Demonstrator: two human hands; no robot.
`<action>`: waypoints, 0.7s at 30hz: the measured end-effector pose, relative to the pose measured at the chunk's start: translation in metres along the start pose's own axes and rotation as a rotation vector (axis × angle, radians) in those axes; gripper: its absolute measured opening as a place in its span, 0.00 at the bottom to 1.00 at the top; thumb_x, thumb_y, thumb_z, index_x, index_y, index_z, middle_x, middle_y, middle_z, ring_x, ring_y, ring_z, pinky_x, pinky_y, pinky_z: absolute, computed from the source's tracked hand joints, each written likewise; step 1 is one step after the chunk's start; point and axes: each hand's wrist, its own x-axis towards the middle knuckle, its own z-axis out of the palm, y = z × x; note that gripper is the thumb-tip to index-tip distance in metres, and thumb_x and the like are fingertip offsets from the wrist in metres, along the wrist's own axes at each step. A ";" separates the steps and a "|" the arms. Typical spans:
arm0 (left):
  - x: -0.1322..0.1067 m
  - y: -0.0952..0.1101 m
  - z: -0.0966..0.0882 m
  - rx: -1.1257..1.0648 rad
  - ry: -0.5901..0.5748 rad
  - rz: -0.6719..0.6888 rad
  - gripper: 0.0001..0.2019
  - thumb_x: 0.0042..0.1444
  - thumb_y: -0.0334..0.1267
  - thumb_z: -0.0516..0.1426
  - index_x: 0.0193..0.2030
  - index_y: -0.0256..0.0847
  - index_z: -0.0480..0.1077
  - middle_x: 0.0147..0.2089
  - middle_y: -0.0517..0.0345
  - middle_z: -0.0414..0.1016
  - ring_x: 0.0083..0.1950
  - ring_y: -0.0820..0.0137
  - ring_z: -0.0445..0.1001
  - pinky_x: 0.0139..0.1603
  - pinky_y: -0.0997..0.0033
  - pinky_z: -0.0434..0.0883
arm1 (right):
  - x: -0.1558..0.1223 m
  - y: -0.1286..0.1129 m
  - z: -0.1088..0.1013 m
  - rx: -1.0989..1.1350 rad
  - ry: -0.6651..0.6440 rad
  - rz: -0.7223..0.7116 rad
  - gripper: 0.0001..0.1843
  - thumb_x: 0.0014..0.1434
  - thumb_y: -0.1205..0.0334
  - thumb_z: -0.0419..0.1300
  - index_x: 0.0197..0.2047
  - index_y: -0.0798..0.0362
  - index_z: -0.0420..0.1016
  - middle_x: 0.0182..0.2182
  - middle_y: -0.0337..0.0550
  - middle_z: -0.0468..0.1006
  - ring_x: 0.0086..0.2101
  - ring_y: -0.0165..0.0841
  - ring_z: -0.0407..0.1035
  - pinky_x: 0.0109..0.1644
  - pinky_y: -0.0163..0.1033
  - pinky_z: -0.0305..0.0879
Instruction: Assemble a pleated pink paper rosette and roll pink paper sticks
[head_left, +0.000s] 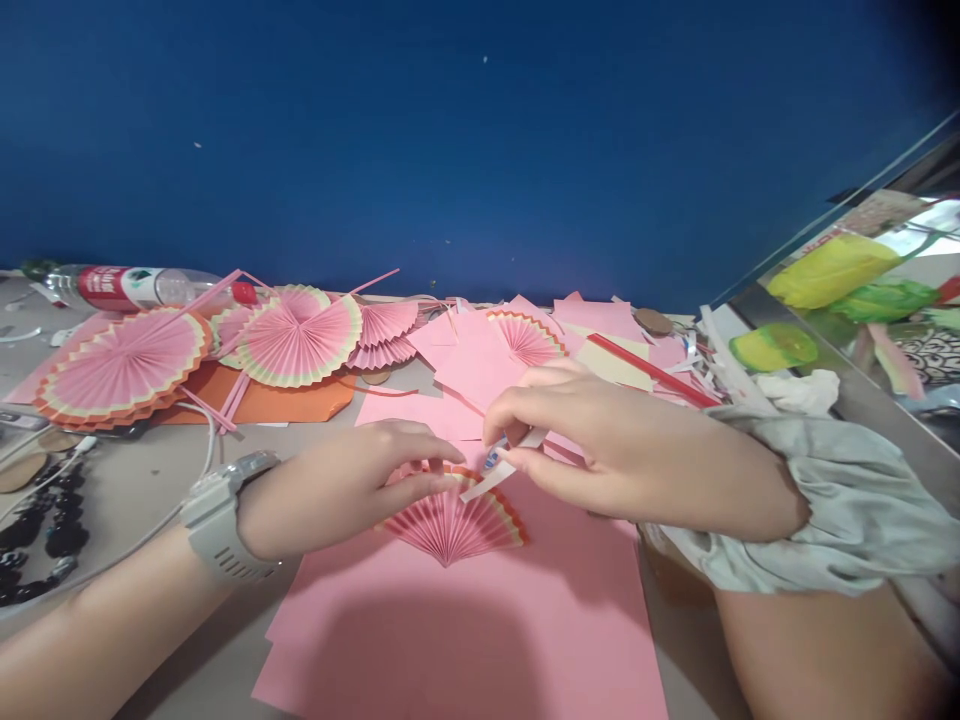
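Observation:
A pleated paper fan (pixel 454 525), pink with an orange and pale-yellow edge, lies spread on pink paper sheets (pixel 465 640). Over its upper left edge hovers or rests my left hand (pixel 375 470), wearing a grey watch; thumb and fingers are slightly apart, with nothing visible between them. My right hand (pixel 577 430) pinches a narrow white strip (pixel 487 483), which looks like tape, and its free end slants down over the fan's top edge. A small blue-printed piece (pixel 492 458) shows by the right fingertips; what it is, I cannot tell.
Finished-looking round paper fans (pixel 300 335) and an orange sheet (pixel 255 395) lie at the back left near a plastic bottle (pixel 142 288). Behind my right hand are a red stick (pixel 652 370) and paper scraps. A black bead string (pixel 56 520) and white cable lie left. A blue wall (pixel 450 150) stands behind.

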 end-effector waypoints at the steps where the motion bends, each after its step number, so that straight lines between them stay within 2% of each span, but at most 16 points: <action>1: 0.000 0.001 0.002 -0.014 0.010 0.002 0.13 0.63 0.42 0.49 0.49 0.48 0.71 0.43 0.61 0.76 0.38 0.72 0.73 0.39 0.75 0.65 | 0.000 0.000 0.000 0.012 -0.010 0.000 0.07 0.61 0.67 0.50 0.39 0.49 0.69 0.31 0.35 0.74 0.33 0.31 0.66 0.41 0.38 0.57; 5: 0.001 0.002 0.012 -0.093 -0.025 -0.007 0.11 0.62 0.43 0.50 0.44 0.46 0.73 0.40 0.61 0.77 0.37 0.72 0.72 0.38 0.75 0.64 | 0.001 0.001 0.002 0.062 -0.035 -0.005 0.07 0.61 0.66 0.50 0.38 0.49 0.69 0.31 0.36 0.73 0.33 0.31 0.65 0.38 0.38 0.57; 12: 0.002 0.003 0.015 -0.204 -0.114 -0.137 0.12 0.59 0.42 0.52 0.29 0.41 0.71 0.29 0.65 0.75 0.29 0.76 0.69 0.32 0.78 0.61 | 0.004 0.001 0.007 0.037 -0.042 -0.007 0.08 0.62 0.67 0.50 0.39 0.50 0.69 0.29 0.38 0.72 0.34 0.33 0.64 0.38 0.38 0.57; 21: 0.009 -0.009 0.021 -0.424 -0.277 -0.175 0.14 0.58 0.44 0.51 0.29 0.38 0.70 0.27 0.61 0.73 0.28 0.75 0.67 0.30 0.78 0.62 | 0.012 0.005 0.019 -0.166 -0.018 -0.031 0.07 0.61 0.68 0.51 0.39 0.53 0.70 0.31 0.42 0.73 0.37 0.35 0.63 0.42 0.41 0.55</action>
